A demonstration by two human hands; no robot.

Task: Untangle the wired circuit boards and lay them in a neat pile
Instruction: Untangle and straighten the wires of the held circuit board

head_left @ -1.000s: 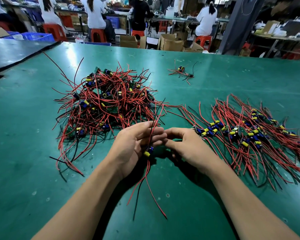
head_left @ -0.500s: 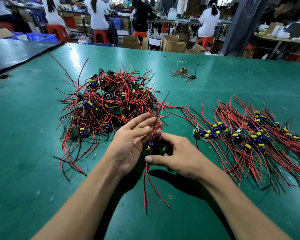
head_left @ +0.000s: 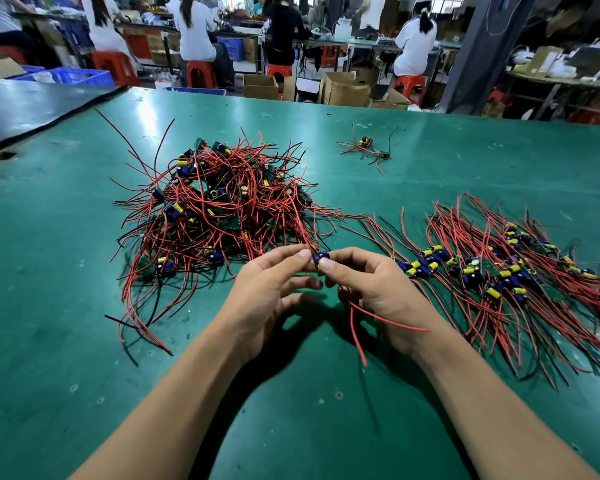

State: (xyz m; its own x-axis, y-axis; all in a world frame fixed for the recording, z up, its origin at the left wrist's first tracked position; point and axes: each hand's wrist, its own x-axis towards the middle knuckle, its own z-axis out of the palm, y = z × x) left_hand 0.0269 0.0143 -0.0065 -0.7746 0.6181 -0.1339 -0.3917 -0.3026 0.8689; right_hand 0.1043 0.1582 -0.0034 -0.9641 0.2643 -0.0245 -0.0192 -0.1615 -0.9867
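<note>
Over green surface, pinching one wired circuit board between left grip and right grip, fingertips covering most of it.

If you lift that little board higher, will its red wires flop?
Probably: the thin red wires below the right hand droop and curve. The small circuit board with blue and yellow parts seems light; fingertips alone pinch it. Its wires might snag the tangled heap of boards.
</note>
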